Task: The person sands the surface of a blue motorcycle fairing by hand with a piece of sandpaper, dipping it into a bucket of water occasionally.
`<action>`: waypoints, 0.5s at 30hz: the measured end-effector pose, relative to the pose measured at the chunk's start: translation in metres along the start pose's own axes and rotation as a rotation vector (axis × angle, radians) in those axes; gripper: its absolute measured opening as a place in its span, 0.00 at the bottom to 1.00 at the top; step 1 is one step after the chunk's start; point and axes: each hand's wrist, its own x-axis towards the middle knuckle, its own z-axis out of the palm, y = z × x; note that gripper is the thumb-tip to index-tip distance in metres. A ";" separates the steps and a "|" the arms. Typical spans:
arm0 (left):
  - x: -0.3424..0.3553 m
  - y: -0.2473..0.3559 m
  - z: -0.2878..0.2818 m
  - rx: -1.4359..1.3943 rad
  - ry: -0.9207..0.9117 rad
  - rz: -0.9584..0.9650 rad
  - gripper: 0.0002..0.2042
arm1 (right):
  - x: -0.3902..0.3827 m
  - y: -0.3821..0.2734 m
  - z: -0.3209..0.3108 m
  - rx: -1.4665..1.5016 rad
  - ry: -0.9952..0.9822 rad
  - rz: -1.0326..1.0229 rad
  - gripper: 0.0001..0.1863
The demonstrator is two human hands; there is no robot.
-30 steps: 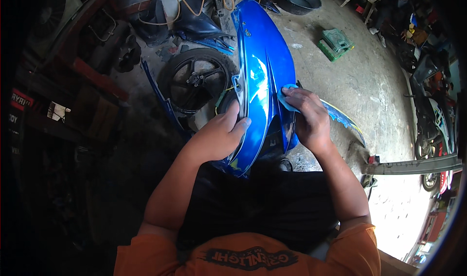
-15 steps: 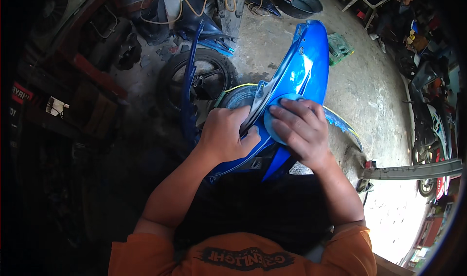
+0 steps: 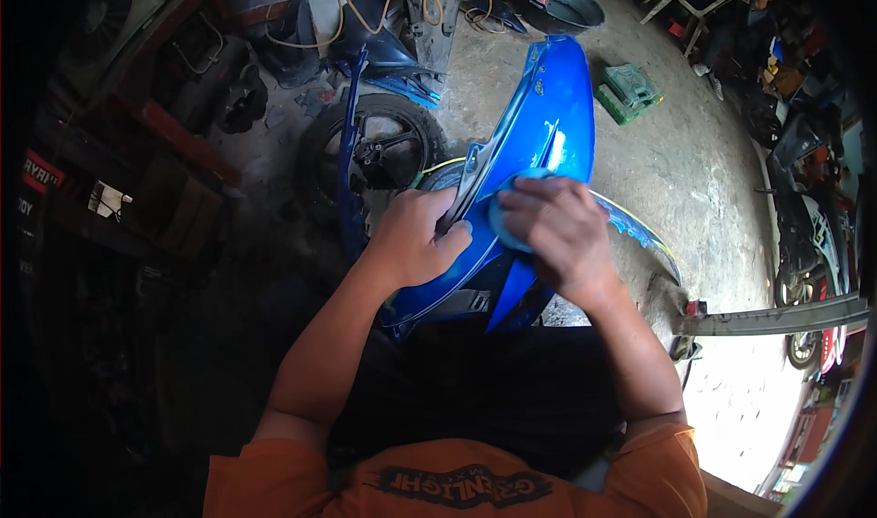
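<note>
A glossy blue motorcycle fairing panel (image 3: 568, 89) stretches away from my lap, its far end raised. My left hand (image 3: 411, 237) is closed round the panel's left edge, thumb over the painted face. Under the fingers of my right hand (image 3: 565, 235) a light blue round pad (image 3: 501, 218) lies flat against the panel's middle. The right fingers are somewhat blurred and cover most of the pad. Past the panel's right side sticks out a curved, scuffed blue strip (image 3: 639, 230).
A wheel with a tyre (image 3: 311, 157) lies on the concrete floor, with a narrow dark blue trim piece (image 3: 349, 153) across it. Beyond the panel are a green box-like item (image 3: 630, 96), a dark basin (image 3: 585, 14) and a coiled hose (image 3: 388, 6). Another person (image 3: 744, 38) is at far right.
The panel has swung slightly left at its far end, uncovering more of the green item. My left hand shifted a little left with it. The pad and right hand slid slightly left.
</note>
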 end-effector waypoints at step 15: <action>0.005 -0.017 -0.005 -0.550 -0.124 -0.342 0.04 | -0.005 -0.002 0.011 -0.045 0.069 0.027 0.16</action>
